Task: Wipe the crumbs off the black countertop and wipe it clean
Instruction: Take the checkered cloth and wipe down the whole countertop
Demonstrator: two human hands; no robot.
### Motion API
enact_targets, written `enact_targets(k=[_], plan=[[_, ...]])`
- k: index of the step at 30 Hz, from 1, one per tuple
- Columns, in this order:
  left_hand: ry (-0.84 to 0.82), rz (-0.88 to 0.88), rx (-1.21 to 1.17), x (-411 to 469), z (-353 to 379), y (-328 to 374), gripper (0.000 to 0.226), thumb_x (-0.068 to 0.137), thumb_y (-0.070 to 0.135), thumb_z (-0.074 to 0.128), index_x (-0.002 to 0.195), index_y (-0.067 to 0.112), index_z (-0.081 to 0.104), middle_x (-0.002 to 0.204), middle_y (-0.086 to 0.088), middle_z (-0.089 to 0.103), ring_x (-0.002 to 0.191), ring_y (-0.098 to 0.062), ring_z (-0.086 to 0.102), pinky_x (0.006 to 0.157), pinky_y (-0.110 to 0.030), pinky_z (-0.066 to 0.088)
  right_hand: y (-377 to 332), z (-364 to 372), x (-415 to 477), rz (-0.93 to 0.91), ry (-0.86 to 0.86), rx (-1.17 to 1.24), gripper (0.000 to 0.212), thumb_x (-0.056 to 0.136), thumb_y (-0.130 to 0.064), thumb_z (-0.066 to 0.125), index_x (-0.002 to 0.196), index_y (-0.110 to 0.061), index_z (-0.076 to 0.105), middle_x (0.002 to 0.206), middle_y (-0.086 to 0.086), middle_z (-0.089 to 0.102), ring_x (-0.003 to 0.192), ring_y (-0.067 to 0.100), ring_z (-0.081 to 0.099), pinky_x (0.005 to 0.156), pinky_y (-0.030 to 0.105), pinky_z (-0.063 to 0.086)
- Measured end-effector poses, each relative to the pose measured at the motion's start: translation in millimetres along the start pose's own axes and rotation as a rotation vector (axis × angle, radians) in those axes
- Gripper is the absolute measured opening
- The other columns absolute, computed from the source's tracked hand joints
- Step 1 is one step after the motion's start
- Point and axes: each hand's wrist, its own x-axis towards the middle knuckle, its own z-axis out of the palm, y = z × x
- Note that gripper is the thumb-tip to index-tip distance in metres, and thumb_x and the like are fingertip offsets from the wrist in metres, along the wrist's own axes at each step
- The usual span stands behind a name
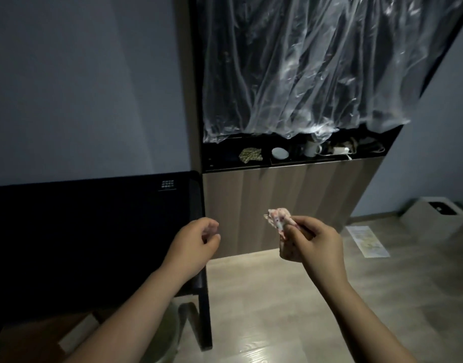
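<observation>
The black countertop (81,231) fills the left half of the view; it is very dark and I cannot make out crumbs on it. My left hand (192,244) hovers over its right edge, fingers loosely curled, holding nothing. My right hand (310,244) is off to the right of the counter, above the floor, pinching a crumpled white cloth with red specks (277,218); part of the cloth hangs below my fingers.
A wood-panelled cabinet (277,200) stands behind my hands, with a dark shelf holding a patterned cloth (250,155), a round lid (280,153) and a white cup (310,148). Clear plastic sheeting (303,69) hangs above. A paper (368,241) and a white box (434,213) lie on the floor.
</observation>
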Motion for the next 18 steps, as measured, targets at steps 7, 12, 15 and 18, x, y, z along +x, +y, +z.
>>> enact_targets(k=[7,12,15,18], plan=[[0.076,-0.072,0.012,39.6,35.7,14.1,0.026,0.089,0.023,0.062,0.115,0.027,0.061,0.108,0.017,0.060,0.094,0.012,0.051,0.074,-0.002,0.036,23.0,-25.4,84.6,0.056,-0.147,0.000,0.019,0.084,-0.007,0.062,0.076,-0.020,0.072,0.056,0.000,0.064,0.047,0.018,0.059,0.050,0.035,0.055],[0.128,-0.125,0.003,78.1,44.2,3.0,0.023,0.088,0.022,0.064,0.111,0.027,0.062,0.102,0.018,0.060,0.093,0.010,0.053,0.072,-0.003,0.037,41.1,-11.9,133.7,0.026,-0.191,-0.129,0.017,0.083,-0.009,0.064,0.078,-0.024,0.073,0.060,-0.010,0.068,0.052,0.004,0.061,0.048,0.014,0.045],[0.142,-0.166,-0.030,112.1,49.5,-12.0,0.022,0.088,0.021,0.064,0.109,0.026,0.063,0.101,0.017,0.061,0.094,0.007,0.056,0.076,-0.006,0.040,54.0,11.5,168.2,0.044,-0.233,-0.173,0.016,0.082,-0.011,0.064,0.080,-0.024,0.074,0.065,-0.011,0.070,0.059,0.000,0.062,0.052,0.011,0.043],[0.164,-0.213,-0.088,155.2,53.8,-31.9,0.024,0.087,0.018,0.065,0.110,0.023,0.064,0.102,0.014,0.063,0.096,0.001,0.059,0.086,-0.021,0.050,67.0,42.6,210.2,0.024,-0.274,-0.231,0.015,0.081,-0.014,0.066,0.080,-0.028,0.073,0.073,-0.014,0.071,0.071,-0.004,0.064,0.062,0.016,0.046]])
